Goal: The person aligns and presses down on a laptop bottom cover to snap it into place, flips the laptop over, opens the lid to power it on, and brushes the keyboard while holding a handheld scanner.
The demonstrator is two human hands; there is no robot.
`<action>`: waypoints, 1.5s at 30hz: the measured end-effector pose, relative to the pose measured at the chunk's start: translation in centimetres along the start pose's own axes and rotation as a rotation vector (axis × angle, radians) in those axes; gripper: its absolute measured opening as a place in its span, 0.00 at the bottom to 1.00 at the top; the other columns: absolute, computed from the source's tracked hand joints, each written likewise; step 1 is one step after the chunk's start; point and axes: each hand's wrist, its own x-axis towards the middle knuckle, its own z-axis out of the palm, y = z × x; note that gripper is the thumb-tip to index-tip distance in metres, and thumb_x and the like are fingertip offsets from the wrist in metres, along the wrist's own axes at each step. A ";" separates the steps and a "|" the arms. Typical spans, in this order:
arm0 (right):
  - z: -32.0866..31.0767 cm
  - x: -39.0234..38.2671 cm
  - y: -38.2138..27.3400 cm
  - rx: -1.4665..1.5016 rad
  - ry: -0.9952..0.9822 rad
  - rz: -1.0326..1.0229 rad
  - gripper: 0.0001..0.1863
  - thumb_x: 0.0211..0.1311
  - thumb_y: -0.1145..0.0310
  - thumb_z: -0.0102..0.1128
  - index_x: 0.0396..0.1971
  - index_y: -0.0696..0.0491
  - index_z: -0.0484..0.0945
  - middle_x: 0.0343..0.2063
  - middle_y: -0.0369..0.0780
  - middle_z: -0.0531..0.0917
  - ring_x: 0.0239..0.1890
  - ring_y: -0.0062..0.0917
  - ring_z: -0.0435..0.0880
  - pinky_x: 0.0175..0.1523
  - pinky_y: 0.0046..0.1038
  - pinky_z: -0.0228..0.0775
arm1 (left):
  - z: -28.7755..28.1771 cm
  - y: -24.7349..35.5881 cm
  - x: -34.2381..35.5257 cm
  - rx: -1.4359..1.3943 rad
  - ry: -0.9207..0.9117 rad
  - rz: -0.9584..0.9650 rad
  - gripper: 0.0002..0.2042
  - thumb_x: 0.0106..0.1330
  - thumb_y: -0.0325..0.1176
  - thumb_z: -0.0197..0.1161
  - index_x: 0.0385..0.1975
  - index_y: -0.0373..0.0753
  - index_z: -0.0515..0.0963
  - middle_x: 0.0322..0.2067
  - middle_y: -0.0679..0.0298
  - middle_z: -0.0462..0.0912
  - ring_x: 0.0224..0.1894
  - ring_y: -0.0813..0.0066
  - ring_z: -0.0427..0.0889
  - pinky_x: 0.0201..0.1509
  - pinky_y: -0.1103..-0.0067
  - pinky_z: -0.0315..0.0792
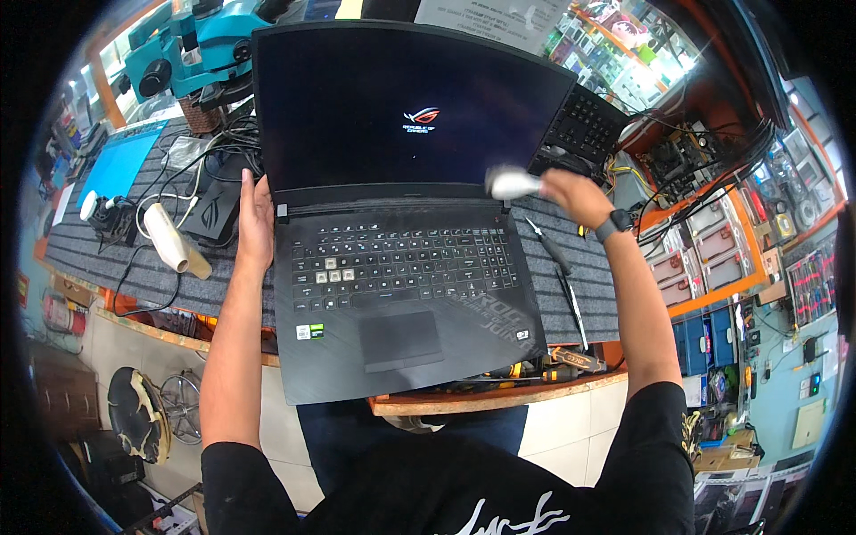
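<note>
An open black laptop [330,361] lies in front of me, its lower part overhanging the table's front edge. A logo glows on its dark screen [357,107]. Several keys on the left of the keyboard are pale against the black ones. My left hand [256,223] rests against the laptop's left side near the hinge, fingers stretched out. At the screen's lower right, my right hand [578,198] is closed around the handle of a brush [515,184]. Motion blurs the brush, which has a white body and a dark bristle end; I cannot tell whether it touches the screen.
Black-handled pliers or tweezers [555,251] lie right of the laptop. Left are a cream tube-shaped tool [167,238], a black power adapter [217,212] and cables. A teal microscope [192,49] stands behind. An open drawer [428,406] below holds screwdrivers [575,359].
</note>
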 end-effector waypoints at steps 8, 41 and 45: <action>-2.6 0.0 1.8 0.338 0.373 0.209 0.12 0.73 0.63 0.52 0.46 0.55 0.76 0.30 0.44 0.80 0.33 0.31 0.81 0.40 0.33 0.71 | -0.5 -0.6 0.3 -0.033 0.012 -0.014 0.37 0.77 0.59 0.30 0.64 0.27 0.66 0.64 0.54 0.70 0.68 0.66 0.64 0.73 0.75 0.51; -1.6 13.6 -24.3 -0.055 0.297 -0.263 0.13 0.66 0.54 0.56 0.33 0.48 0.78 0.22 0.44 0.82 0.28 0.43 0.83 0.32 0.44 0.75 | -0.1 -0.1 0.1 -0.006 -0.022 -0.035 0.38 0.76 0.61 0.28 0.64 0.30 0.67 0.62 0.55 0.73 0.65 0.66 0.69 0.71 0.74 0.54; -0.5 13.0 -25.4 0.143 0.325 -0.109 0.14 0.67 0.54 0.55 0.32 0.49 0.77 0.24 0.44 0.83 0.29 0.45 0.83 0.32 0.45 0.74 | 0.5 0.8 -0.5 -0.039 -0.017 -0.074 0.38 0.76 0.61 0.28 0.63 0.31 0.68 0.61 0.56 0.74 0.64 0.66 0.70 0.71 0.74 0.55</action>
